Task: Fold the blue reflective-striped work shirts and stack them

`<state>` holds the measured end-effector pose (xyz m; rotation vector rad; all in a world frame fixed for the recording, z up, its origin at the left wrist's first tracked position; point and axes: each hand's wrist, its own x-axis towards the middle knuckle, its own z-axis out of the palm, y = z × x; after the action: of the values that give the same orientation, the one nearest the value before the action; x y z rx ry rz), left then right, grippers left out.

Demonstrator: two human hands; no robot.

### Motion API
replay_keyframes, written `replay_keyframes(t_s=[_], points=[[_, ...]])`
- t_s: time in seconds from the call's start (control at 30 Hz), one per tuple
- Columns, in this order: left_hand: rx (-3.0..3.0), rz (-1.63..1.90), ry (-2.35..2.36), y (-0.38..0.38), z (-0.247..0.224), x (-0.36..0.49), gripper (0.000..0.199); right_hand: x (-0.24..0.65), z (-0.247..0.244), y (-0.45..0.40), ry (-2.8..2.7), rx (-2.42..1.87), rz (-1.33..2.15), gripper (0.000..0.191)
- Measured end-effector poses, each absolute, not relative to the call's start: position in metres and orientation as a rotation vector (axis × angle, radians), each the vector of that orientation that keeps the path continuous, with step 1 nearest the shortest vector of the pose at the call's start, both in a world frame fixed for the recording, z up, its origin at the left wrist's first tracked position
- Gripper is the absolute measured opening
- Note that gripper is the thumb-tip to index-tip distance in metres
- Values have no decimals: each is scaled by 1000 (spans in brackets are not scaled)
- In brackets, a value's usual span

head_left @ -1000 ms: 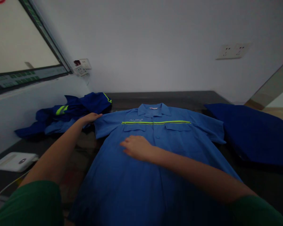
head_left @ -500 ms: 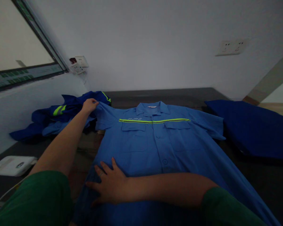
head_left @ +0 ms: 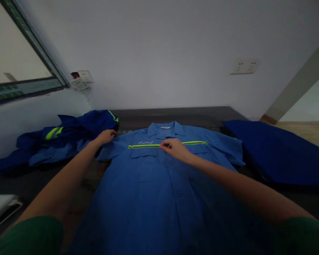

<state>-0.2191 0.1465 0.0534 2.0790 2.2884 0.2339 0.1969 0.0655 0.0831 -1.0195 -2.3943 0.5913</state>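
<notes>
A light blue short-sleeved work shirt (head_left: 146, 180) lies spread front up, its collar toward the wall and a yellow-green stripe across the chest. At the top edge of its left-hand sleeve, my left hand (head_left: 106, 137) is closed with the fingertips on the cloth. My right hand (head_left: 177, 149) is over the chest by the button front, thumb and fingers pinched together at the stripe. Whether cloth is between them is hidden. The pinch covers part of the stripe and of the button front.
Crumpled dark blue clothing (head_left: 79, 125) with reflective bands lies left of the shirt. A dark blue folded cloth or flat pad (head_left: 276, 152) is at the right. A white device (head_left: 1, 205) with a cable sits at lower left. The dark table (head_left: 175, 112) meets the wall behind.
My right hand has lifted from flat on the shirt's lower left and moved up to the chest, its fingers closing. My left hand has lowered the sleeve, which now lies flatter.
</notes>
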Motion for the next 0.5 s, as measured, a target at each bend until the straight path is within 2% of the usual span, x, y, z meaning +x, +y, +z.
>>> replay_keyframes(t_s=[0.1,0.27,0.4,0.5], points=[[2161,226,2139,168,47,-181,39,251,84,135,-2305,-1370,341,21],[2133,282,2125,202,32,-142,39,325,73,202,-2153,-1935,65,31],[2078,231,2103,221,29,-132,37,360,55,225,-2104,-2201,42,32],[2071,181,2021,228,31,-131,36,374,43,236,-2127,-2247,140,31]])
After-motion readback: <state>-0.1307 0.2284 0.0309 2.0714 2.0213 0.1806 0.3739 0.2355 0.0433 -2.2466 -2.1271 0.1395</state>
